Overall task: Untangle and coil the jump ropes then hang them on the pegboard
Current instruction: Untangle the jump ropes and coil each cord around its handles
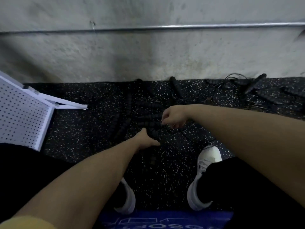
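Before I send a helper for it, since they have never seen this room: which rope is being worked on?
Start at the white pegboard leaning at the left, then look right across the speckled floor. The beaded rope lies bunched between both hands, thick and segmented, unlike the thin cords by the wall.

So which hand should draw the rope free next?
Probably the right hand: its curled fingers already meet the beaded rope from above, while the left hand pins the bundle down.

Black beaded jump ropes (pixel 145 113) tangled on floor; white pegboard (pixel 21 113) left.
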Demonstrator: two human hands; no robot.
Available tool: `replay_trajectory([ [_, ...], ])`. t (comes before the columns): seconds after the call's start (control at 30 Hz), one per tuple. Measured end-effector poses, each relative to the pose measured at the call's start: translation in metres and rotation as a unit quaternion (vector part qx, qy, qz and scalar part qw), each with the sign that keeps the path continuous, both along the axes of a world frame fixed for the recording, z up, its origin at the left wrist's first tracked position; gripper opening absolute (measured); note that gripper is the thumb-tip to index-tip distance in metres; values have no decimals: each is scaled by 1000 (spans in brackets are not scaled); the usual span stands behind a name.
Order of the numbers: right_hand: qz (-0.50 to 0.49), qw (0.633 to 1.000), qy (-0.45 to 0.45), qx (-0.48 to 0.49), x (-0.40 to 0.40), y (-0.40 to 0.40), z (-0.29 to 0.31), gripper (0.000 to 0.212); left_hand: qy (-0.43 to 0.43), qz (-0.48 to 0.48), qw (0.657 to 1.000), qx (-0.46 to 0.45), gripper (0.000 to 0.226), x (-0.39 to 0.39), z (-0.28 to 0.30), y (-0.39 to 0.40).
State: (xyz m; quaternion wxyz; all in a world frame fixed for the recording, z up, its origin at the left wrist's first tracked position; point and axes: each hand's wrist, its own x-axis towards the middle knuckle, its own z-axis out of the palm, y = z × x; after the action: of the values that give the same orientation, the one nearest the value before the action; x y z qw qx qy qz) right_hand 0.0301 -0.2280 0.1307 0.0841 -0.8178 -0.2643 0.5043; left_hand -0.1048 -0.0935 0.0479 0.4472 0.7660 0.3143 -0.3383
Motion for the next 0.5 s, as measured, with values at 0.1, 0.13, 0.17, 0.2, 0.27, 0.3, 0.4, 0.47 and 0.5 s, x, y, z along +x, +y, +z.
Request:
replay_trajectory([
  [0.1,-7,999,10,-30,-3,-9,-46,21,-9,24,999,-43,117,-16,-34,-5],
  [0.13,-8,999,15,-41,-5,-13,-60,22,-7,20,998,-59,119,-19,-45,-6],
  [0.17,-9,998,24,-53,-8,-17,-73,23,-7,15,997,-71,117,-22,-55,-6],
  [0.2,-9,997,33,-64,-12,-21,-85,25,-8,9,997,-74,110,-25,-64,-5],
  [0.27,-11,996,45,-79,-18,-28,-107,22,-16,-5,998,-61,89,-31,-77,-6],
  [0.3,-13,995,48,-81,-21,-32,-116,19,-27,-14,998,-54,81,-33,-83,-7],
  [0.4,-11,996,44,-80,-31,-37,-136,15,-47,-107,992,41,64,-39,-89,-11],
  [0.47,-1,995,42,-87,-38,-39,-145,21,-27,-213,962,167,62,-38,-85,-11],
  [0.5,4,995,44,-91,-41,-39,-148,23,-18,-246,948,201,65,-38,-83,-10],
])
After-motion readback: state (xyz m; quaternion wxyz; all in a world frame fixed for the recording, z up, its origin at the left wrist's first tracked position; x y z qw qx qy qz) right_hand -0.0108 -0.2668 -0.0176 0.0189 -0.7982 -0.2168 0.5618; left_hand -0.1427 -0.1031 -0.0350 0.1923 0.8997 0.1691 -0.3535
